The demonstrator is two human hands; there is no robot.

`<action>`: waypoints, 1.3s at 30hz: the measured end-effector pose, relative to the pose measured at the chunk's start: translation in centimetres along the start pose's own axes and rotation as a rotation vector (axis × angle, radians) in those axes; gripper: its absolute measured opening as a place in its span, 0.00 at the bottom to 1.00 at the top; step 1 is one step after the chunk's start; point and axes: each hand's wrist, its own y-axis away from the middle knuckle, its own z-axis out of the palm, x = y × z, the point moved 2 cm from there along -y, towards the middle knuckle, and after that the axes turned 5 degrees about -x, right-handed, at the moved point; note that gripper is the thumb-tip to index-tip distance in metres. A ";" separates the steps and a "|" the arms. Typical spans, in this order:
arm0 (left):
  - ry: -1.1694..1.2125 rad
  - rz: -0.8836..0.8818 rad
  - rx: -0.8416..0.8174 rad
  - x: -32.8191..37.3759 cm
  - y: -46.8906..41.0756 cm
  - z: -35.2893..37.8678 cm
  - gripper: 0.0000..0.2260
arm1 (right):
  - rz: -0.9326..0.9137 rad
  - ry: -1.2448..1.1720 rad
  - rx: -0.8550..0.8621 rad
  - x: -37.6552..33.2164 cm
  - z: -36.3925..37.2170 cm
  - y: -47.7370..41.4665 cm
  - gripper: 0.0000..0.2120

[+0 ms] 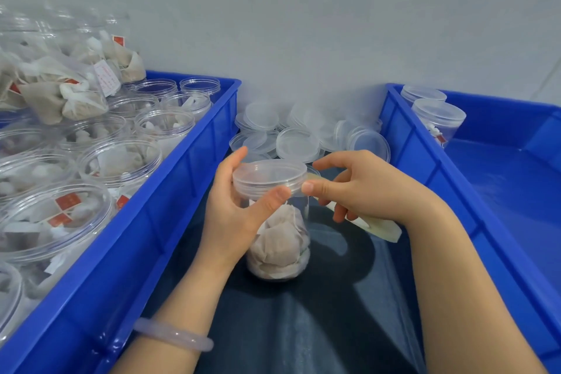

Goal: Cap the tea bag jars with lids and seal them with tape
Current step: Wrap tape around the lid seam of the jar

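A clear plastic jar point(280, 246) filled with tea bags stands on the dark surface between two blue crates. A clear lid point(268, 176) sits on its top. My left hand point(233, 212) grips the jar just under the lid, thumb across the front. My right hand point(358, 188) presses its thumb against the lid's right rim and holds a roll of clear tape point(379, 226), a strip of which runs to the lid's edge. A heap of loose clear lids point(299, 142) lies behind the jar.
The blue crate on the left point(170, 191) holds several open jars of tea bags, with one jar lying on top. The blue crate on the right point(501, 179) holds two capped jars point(437, 118) at its far end. A grey wall rises behind.
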 end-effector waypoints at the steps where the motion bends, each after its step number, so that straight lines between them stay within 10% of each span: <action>1: -0.003 0.006 0.007 0.0 0.0 0.0 0.41 | 0.002 0.025 0.014 -0.1 0.0 0.0 0.35; 16: -0.186 0.006 0.097 0.0 0.0 -0.1 0.43 | -0.067 0.125 0.015 -0.8 0.3 0.2 0.20; 39: -0.094 -0.011 0.004 0.9 -0.4 -0.6 0.32 | -0.037 0.068 0.086 0.0 0.9 -0.7 0.33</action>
